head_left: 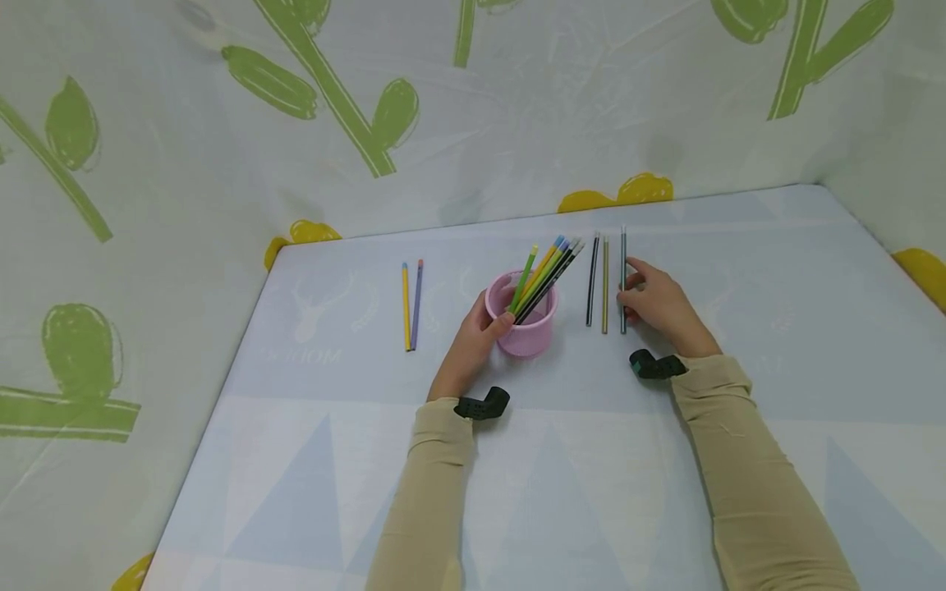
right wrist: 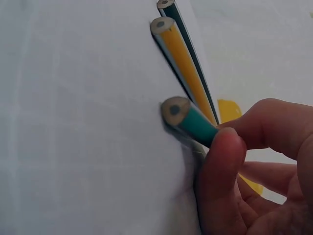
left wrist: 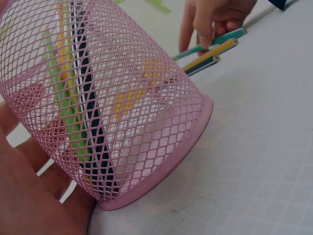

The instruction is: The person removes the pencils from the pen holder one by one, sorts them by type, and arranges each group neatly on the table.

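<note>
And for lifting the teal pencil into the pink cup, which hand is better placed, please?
Likely the right hand: it pinches the teal pencil near one end. The left hand is occupied, holding the pink cup.

A pale tabletop (head_left: 591, 501) carries printed light-blue triangles (head_left: 296, 501) and a faint antlered head (head_left: 306, 316) — beyond it rises a whitish backdrop (head_left: 532, 131) with green leaves (head_left: 269, 82) and, lower down, yellow shapes (head_left: 645, 189).
</note>
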Demonstrator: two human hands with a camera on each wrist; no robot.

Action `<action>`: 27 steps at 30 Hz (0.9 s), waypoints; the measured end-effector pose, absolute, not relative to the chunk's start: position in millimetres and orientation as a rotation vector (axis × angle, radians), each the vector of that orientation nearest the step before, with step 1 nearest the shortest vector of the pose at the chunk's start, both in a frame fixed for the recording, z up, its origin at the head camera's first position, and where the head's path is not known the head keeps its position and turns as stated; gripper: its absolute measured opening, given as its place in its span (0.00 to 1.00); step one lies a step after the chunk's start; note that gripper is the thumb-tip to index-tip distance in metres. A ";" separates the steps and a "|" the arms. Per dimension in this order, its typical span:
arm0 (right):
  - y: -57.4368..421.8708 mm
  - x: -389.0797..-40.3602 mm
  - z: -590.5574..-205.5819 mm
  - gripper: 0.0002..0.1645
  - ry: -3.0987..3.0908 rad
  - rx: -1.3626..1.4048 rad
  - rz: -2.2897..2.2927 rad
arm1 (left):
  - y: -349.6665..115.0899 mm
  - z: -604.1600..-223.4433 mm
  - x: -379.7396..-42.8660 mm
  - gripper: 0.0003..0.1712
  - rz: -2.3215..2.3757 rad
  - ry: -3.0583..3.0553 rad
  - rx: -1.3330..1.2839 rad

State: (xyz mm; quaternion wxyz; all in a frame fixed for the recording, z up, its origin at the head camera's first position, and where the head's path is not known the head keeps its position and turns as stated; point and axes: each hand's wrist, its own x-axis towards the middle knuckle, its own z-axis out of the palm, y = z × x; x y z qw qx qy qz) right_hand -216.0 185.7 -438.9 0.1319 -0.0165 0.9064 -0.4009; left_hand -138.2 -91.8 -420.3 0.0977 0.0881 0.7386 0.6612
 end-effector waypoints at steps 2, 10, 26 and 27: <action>185.1 -215.6 -437.2 0.41 2.636 -0.040 -1.142 | -91.7 -420.6 -138.6 0.30 1.961 2.181 0.262; 182.0 -216.4 -436.5 0.37 2.651 -0.021 -1.131 | -90.9 -419.4 -138.3 0.30 1.966 2.182 0.258; 184.9 -214.6 -435.3 0.31 2.571 0.033 -1.282 | -90.9 -418.2 -137.2 0.30 1.976 2.171 0.267; 184.8 -214.5 -435.0 0.31 2.571 0.036 -1.282 | -91.1 -418.2 -137.2 0.30 1.974 2.173 0.266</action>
